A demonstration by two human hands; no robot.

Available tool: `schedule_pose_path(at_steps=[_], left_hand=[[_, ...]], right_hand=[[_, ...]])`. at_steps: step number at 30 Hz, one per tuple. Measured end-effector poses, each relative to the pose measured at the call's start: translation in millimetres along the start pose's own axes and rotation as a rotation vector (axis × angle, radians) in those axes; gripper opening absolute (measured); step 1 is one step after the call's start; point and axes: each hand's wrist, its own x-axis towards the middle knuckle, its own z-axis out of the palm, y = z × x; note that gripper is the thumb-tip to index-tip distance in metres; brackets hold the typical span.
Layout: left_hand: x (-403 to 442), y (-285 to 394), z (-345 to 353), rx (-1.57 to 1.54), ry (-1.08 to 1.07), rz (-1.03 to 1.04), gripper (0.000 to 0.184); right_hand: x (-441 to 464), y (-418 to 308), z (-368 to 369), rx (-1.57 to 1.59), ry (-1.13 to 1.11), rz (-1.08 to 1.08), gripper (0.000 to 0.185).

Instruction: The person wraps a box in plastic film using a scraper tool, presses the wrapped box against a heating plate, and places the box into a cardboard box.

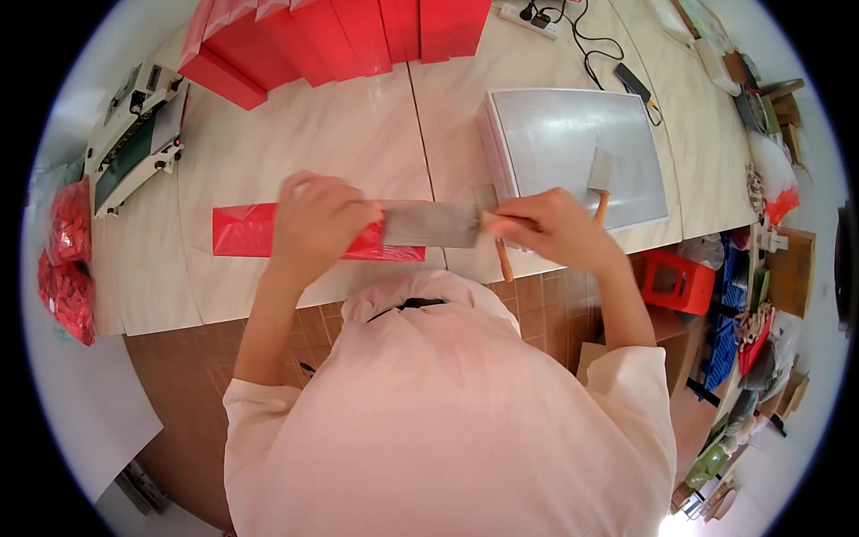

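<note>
A long red box [243, 231] with a shiny wrapped surface lies across the near side of the table. My left hand [320, 224] grips it near its middle, with the fingers over the top. In my right hand [557, 225] is the wooden handle of a scraper with a broad, flat metal blade [431, 224]. The blade lies over the right end of the box, its far end close to my left fingers. Both hands are slightly blurred. Just beyond the blade, a second tool with a wooden handle [506, 261] rests at the table edge, partly covered.
A metal-topped plate [573, 134] stands at the right, with a small wooden-handled scraper [601, 170] on it. Several red boxes [331, 40] stand at the back. A machine [139, 134] is at the left. A power strip [530, 20] and cables lie behind the plate.
</note>
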Motion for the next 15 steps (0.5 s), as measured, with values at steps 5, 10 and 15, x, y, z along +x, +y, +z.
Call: schedule_pose_path(at_steps=[5, 10, 15], left_hand=[[-72.0, -43.3, -39.4, 0.179, 0.482, -0.69, 0.017], [-145.4, -65.6, -50.7, -0.035, 0.905, -1.151, 0.036], [-197.7, -93.9, -18.4, -0.828, 1.023, -1.351, 0.061]], right_hand=[[-34.7, 22.7, -32.4, 0.129, 0.146, 0.24, 0.029], [-38.7, 136.6, 11.0, -0.028, 0.605, 0.448, 0.033], [-28.1, 182.0, 61.3, 0.189, 0.664, 0.755, 0.037]])
